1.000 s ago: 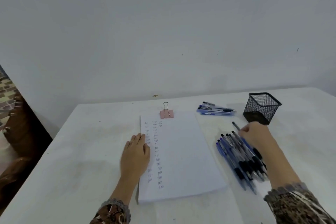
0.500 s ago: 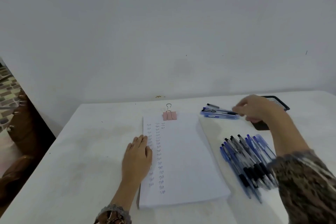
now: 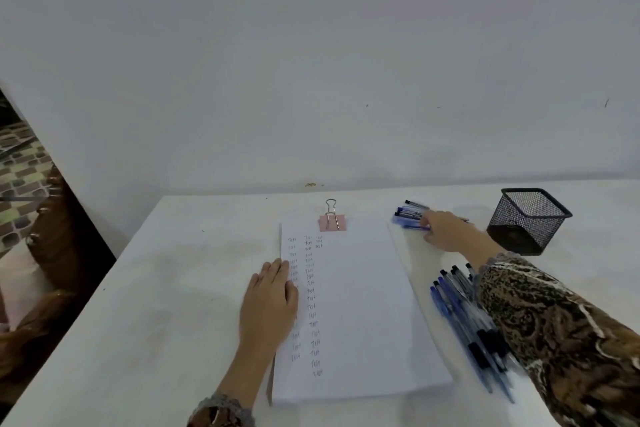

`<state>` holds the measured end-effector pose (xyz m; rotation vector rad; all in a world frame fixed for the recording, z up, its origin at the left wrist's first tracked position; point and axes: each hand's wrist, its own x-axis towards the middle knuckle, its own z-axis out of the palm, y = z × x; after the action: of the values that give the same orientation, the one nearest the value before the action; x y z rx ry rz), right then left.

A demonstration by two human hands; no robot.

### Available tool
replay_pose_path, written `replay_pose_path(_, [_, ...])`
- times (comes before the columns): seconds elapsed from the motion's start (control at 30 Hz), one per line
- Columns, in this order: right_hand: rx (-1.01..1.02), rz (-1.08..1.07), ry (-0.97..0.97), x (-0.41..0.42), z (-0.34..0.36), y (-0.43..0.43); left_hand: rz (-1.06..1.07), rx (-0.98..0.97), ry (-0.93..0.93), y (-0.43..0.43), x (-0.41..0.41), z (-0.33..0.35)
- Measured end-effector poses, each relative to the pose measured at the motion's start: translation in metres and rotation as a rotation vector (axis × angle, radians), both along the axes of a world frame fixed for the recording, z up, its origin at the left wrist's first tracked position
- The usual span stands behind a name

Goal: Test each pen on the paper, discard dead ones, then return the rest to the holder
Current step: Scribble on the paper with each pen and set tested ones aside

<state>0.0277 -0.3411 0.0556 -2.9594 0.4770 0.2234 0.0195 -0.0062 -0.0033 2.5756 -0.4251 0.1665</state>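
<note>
Presently, the table (image 3: 156, 288) carries the paper (image 3: 363, 305) centrally; holder (image 3: 530, 218) near the far edge; main pen pile (image 3: 457, 308) beside the paper's right edge; left hand (image 3: 268, 302) flat, pressing the paper; right hand (image 3: 446, 230) touches far-edge pens (image 3: 408, 213), grip indeterminate; pens judged light, stiff, slick; pinch mid-barrel.

A pink binder clip (image 3: 332, 221) lies on the white table (image 3: 173, 288) — plain grey wall (image 3: 311, 62) behind.

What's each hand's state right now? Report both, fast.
Left hand: open, resting flat on the white clipped paper sheet.
Right hand: on the small far pile of blue pens; grip cannot be told.
</note>
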Motion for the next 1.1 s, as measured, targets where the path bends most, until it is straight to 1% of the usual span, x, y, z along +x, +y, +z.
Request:
replay_pose_path(0.07, [-0.054, -0.013, -0.056, -0.001, -0.007, -0.002, -0.002, 0.001, -0.004, 0.000, 0.000, 0.000])
replay_pose_path(0.13, [-0.150, 0.002, -0.118, -0.002, -0.014, -0.004, -0.007, -0.001, -0.012, 0.000, 0.001, 0.000])
replay_pose_path(0.2, [-0.214, 0.028, -0.126, -0.003, -0.016, -0.004, -0.012, -0.006, -0.020, 0.000, 0.002, -0.001])
replay_pose_path(0.3, [-0.202, 0.034, -0.090, -0.004, -0.016, -0.005, -0.004, -0.007, -0.031, 0.001, 0.002, -0.004])
replay_pose_path(0.37, [-0.266, 0.069, -0.079, -0.005, -0.015, -0.007, -0.004, -0.010, -0.039, 0.001, 0.002, -0.005])
replay_pose_path(0.4, [-0.276, 0.074, -0.092, -0.005, -0.014, -0.009, -0.007, -0.008, -0.037, 0.001, 0.003, -0.006])
replay_pose_path(0.43, [-0.235, 0.073, -0.134, -0.004, -0.011, -0.010, -0.006, -0.008, -0.034, 0.000, 0.003, -0.006])
replay_pose_path(0.47, [-0.136, 0.063, -0.202, -0.001, -0.006, -0.011, -0.005, -0.009, -0.032, 0.000, 0.004, -0.007])
replay_pose_path(0.53, [0.166, 0.006, -0.396, 0.005, 0.010, -0.006, -0.003, -0.014, -0.037, 0.000, 0.003, -0.006])
replay_pose_path(0.57, [0.374, -0.047, -0.496, 0.006, 0.021, 0.000, -0.003, -0.015, -0.038, 0.000, 0.003, -0.006])
replay_pose_path(0.63, [0.892, -0.168, -0.649, 0.004, 0.043, 0.016, -0.004, -0.023, -0.034, 0.000, 0.002, -0.006])
replay_pose_path(0.67, [1.136, -0.214, -0.686, 0.001, 0.052, 0.024, -0.004, -0.027, -0.035, 0.000, 0.002, -0.005])
replay_pose_path(0.73, [1.558, -0.283, -0.646, -0.009, 0.063, 0.044, -0.005, -0.026, -0.033, 0.001, 0.002, -0.006])
replay_pose_path(0.8, [1.890, -0.315, -0.585, -0.018, 0.062, 0.066, -0.007, -0.023, -0.037, 0.001, 0.002, -0.006])
replay_pose_path(0.83, [2.013, -0.327, -0.579, -0.022, 0.057, 0.077, -0.005, -0.024, -0.040, 0.001, 0.003, -0.006])
replay_pose_path(0.9, [2.169, -0.363, -0.589, -0.029, 0.040, 0.101, -0.001, -0.029, -0.039, 0.001, 0.002, -0.005])
replay_pose_path(1.0, [2.316, -0.420, -0.617, -0.034, 0.012, 0.135, -0.002, -0.018, -0.025, 0.001, 0.001, -0.003])
replay_pose_path(1.1, [2.433, -0.458, -0.710, -0.031, -0.015, 0.154, -0.003, -0.005, -0.019, 0.001, 0.000, -0.001])
